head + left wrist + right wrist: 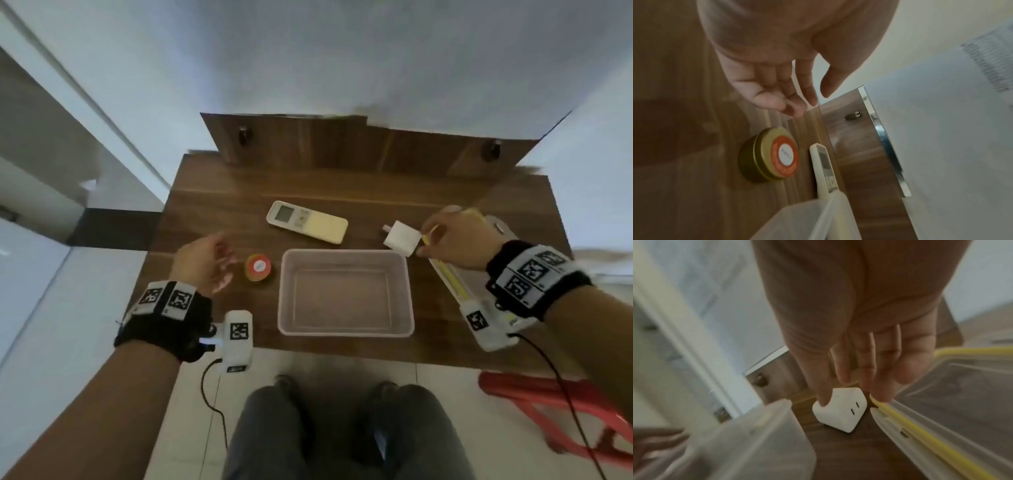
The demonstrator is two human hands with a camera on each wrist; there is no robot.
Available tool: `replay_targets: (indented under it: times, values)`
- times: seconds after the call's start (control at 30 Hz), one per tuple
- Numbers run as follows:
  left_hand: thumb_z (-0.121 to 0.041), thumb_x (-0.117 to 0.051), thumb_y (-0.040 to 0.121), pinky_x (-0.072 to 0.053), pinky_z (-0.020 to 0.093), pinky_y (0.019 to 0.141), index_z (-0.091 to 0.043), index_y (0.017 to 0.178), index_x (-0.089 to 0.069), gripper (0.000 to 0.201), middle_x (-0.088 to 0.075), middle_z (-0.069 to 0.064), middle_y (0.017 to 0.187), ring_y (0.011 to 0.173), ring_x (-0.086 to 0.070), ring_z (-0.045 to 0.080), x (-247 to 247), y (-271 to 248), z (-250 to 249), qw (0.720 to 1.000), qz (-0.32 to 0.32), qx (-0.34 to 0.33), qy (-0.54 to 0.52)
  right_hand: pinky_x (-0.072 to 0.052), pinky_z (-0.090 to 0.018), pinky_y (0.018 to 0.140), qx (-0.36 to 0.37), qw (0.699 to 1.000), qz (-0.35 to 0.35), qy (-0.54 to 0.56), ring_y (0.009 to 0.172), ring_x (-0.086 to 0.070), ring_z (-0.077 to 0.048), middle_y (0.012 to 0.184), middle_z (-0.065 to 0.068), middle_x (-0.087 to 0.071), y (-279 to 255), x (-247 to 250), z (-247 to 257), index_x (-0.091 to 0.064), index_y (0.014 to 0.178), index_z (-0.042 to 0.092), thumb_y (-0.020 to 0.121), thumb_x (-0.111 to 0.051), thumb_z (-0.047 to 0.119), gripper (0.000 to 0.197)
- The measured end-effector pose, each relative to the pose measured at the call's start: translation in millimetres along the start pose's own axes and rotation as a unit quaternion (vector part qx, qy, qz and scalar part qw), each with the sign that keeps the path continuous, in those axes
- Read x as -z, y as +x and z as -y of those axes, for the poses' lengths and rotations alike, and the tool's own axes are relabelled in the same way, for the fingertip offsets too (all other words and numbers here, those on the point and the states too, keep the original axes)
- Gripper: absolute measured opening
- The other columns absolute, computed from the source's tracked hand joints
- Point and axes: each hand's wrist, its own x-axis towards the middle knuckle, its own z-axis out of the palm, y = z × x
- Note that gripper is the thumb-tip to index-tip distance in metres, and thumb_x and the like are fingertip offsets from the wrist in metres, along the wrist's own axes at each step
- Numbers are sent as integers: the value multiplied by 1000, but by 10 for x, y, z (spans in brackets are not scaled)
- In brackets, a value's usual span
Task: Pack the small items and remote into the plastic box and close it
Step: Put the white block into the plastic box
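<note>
The right hand (455,240) reaches forward over the dark wooden surface (212,205), palm down, its wrist above the clear plastic lid with a yellow seal (448,277) lying under the forearm. Its thumb (823,395) and fingers pinch the small white cube-shaped charger (402,237), thumb on one side face, fingertips (879,395) reaching to the other; whether the charger is lifted or still rests on the surface I cannot tell. Just inward of that hand and nearer the body sits the translucent rectangular plastic box (346,330), open on top, nothing in it.

The left hand (205,260) hovers above the surface on the far side of the box, palm turned inward, fingers loosely spread and slightly bent, holding nothing. Right beside its fingertips (793,110), towards the box, stands the small round gold tin with an orange-and-white label (258,267), untouched. Beyond the tin and box, between the two hands, lies the cream-white air-conditioner remote with a grey screen (307,222), flat on the surface.
</note>
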Motion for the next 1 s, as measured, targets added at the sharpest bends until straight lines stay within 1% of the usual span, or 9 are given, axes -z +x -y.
replay_targets:
  times: [0.13, 0.2, 0.27, 0.37, 0.57, 0.7, 0.8, 0.9, 1.0]
  values:
    - [-34, -55, 95, -48, 37, 79, -24, 99, -64, 14, -67, 0, 107, 99, -63, 16, -31, 249, 234, 998, 26, -18, 45, -50, -39, 84, 40, 992, 3, -119, 97, -60, -21, 111, 0, -62, 77, -119, -21, -55, 122, 26, 71, -70, 59, 63]
    - [-36, -58, 93, -49, 38, 78, -29, 101, -66, 13, -67, 0, 111, 101, -62, 18, -44, 292, 302, 990, 17, -75, 115, -51, -42, 86, 53, 990, -5, -128, 101, -59, -22, 117, 0, -60, 119, -164, -4, -54, 120, 29, 66, -65, 68, 68]
    - [-39, -61, 91, -50, 42, 84, -35, 92, -65, 5, -65, 0, 110, 102, -61, 20, -49, 331, 318, 979, 14, -118, 167, -52, -43, 86, 52, 988, 3, -142, 99, -59, -22, 116, 0, -59, 200, -180, 28, -54, 118, 30, 63, -61, 74, 70]
    - [-42, -64, 88, -48, 43, 88, -36, 89, -65, 6, -66, 1, 109, 105, -60, 22, -44, 344, 358, 975, 14, -142, 171, -52, -43, 86, 49, 989, 6, -140, 98, -61, -22, 113, -1, -64, 213, -214, 112, -58, 119, 25, 69, -64, 67, 65]
    - [-37, -63, 90, -45, 41, 87, -29, 106, -67, 18, -65, 0, 120, 112, -58, 20, 6, 346, 602, 978, 60, -169, 104, -50, -37, 81, 19, 990, -81, -113, 96, -61, -23, 110, -3, -66, 108, -395, 105, -61, 115, 21, 75, -71, 50, 50]
    - [-37, -68, 87, -45, 43, 98, -25, 136, -55, 53, -59, 6, 135, 120, -54, 24, 40, 268, 803, 973, 78, -207, 63, -50, -36, 85, 1, 988, -136, -73, 99, -60, -24, 115, -7, -64, -134, -262, 58, -62, 116, 18, 72, -76, 39, 51]
    - [-38, -70, 85, -41, 47, 108, -24, 148, -41, 71, -50, 6, 147, 128, -51, 26, 79, 98, 894, 961, 89, -255, 63, -47, -34, 84, 17, 978, -204, -41, 99, -60, -26, 115, -10, -64, -452, -46, 112, -64, 114, 14, 71, -77, 35, 50]
    - [-40, -68, 87, -41, 44, 109, -22, 147, -44, 67, -53, 8, 144, 128, -53, 24, 68, -90, 1035, 935, 90, -324, 113, -45, -29, 83, 74, 971, -226, 18, 95, -60, -19, 113, -3, -66, -766, 4, 312, -65, 117, 17, 70, -80, 34, 52]
    - [-39, -66, 87, -45, 43, 106, -25, 131, -63, 46, -64, 6, 132, 118, -60, 21, 29, -231, 1194, 900, 60, -403, 156, -48, -30, 89, 138, 975, -175, 7, 99, -60, -15, 112, 2, -64, -973, -140, 610, -65, 119, 20, 71, -79, 35, 52]
